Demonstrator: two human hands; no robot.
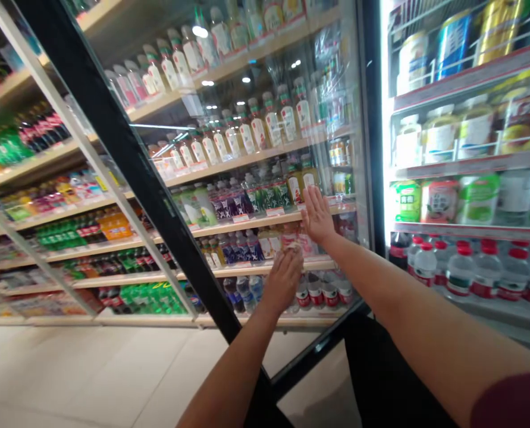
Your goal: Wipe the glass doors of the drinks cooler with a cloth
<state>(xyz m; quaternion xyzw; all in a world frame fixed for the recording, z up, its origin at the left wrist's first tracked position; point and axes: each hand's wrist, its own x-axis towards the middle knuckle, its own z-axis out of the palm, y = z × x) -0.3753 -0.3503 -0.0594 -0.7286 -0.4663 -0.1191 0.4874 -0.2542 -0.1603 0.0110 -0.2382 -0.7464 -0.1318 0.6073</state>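
A black-framed glass door point(247, 196) stands swung out in front of me, with drink shelves showing through its pane. My right hand point(317, 215) lies flat against the glass, fingers stretched out and holding nothing. Lower and to the left, my left hand point(286, 276) is pressed to the same pane. Its fingers are bent over what looks like a small crumpled tan cloth point(294, 245), mostly hidden beneath them. Ceiling lights reflect in the glass.
On the right is the lit cooler point(470, 230), with cans, jars and red-capped water bottles point(463, 267). Wooden shelves point(72, 249) of soft drinks run along the left. The door's black bottom rail point(318, 348) hangs above pale floor tiles point(90, 374).
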